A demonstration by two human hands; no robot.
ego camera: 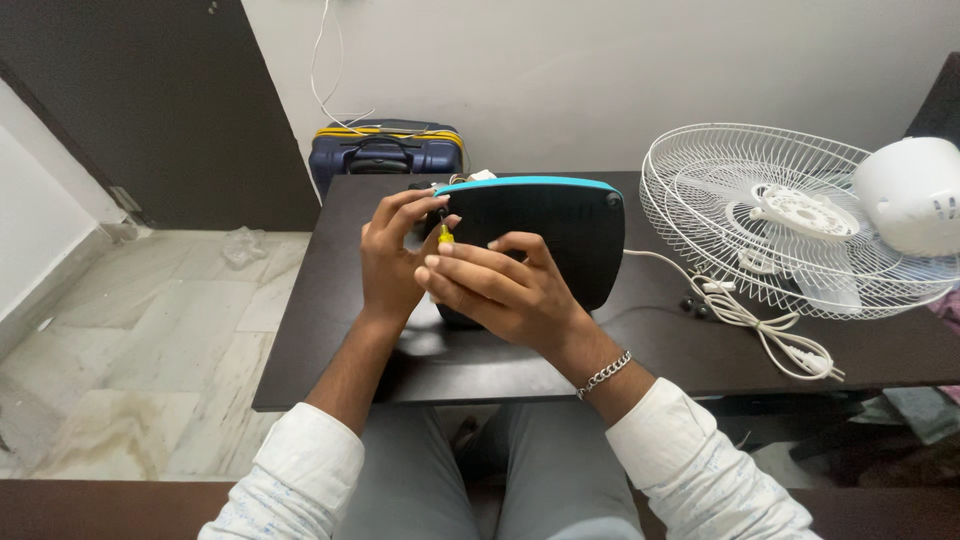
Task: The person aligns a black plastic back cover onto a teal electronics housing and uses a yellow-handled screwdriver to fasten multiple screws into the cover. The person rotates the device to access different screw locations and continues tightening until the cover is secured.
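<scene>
A black oval fan base [560, 235] with a teal rim stands tilted on edge on the dark table [690, 350]. My left hand [395, 260] grips its left side near the top corner. My right hand [495, 285] lies across its lower left face, fingers closed around a small tool with a yellow handle [446, 236] that points at the base's upper left corner. A silver chain bracelet sits on my right wrist.
A white wire fan guard [740, 170] with a white motor housing [915, 195] lies on the table's right side, with a coiled white power cord [770, 330] in front. A blue suitcase [385, 152] stands behind the table against the wall. Marble floor spreads to the left.
</scene>
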